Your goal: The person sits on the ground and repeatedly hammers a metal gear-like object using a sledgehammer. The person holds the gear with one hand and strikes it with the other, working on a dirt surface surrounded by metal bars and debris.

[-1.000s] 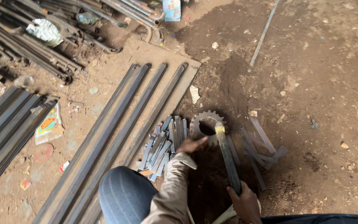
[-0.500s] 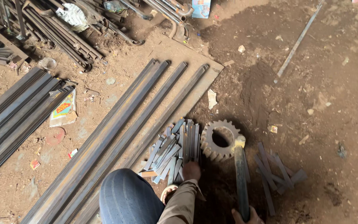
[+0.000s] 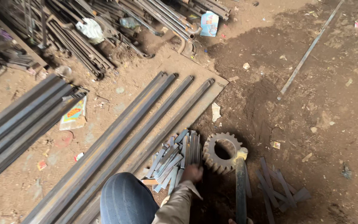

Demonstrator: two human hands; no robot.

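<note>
1. My left hand (image 3: 192, 173) was down on the near end of a heap of short flat metal strips (image 3: 175, 159), fingers curled over the strip ends; I could not tell whether my grip had closed on one strip or only rested on them.
2. The heap lay on the dirt floor (image 3: 311, 124), fanned out, just left of a rusty gear wheel (image 3: 222, 152) and touching the edge of a flat steel plate (image 3: 195, 108).
3. My right hand (image 3: 240, 221) showed only as a sliver at the bottom edge, at the lower end of a long dark bar (image 3: 240, 191); I could not tell how tightly my grip held it.
4. The bar ran upward to the gear wheel, its yellowish top end resting on the wheel's right rim.
5. A second, smaller scatter of strips (image 3: 278, 191) lay on the dirt right of the bar.
6. Long angle bars (image 3: 137, 124) lay side by side across the plate, running diagonally away from my knee (image 3: 127, 201).
7. More long bars (image 3: 17, 120) lay at the left, and a tangle of rods and pipes (image 3: 104, 29) filled the top.
8. A thin rod (image 3: 307, 52) lay alone on the dirt at upper right.
</note>
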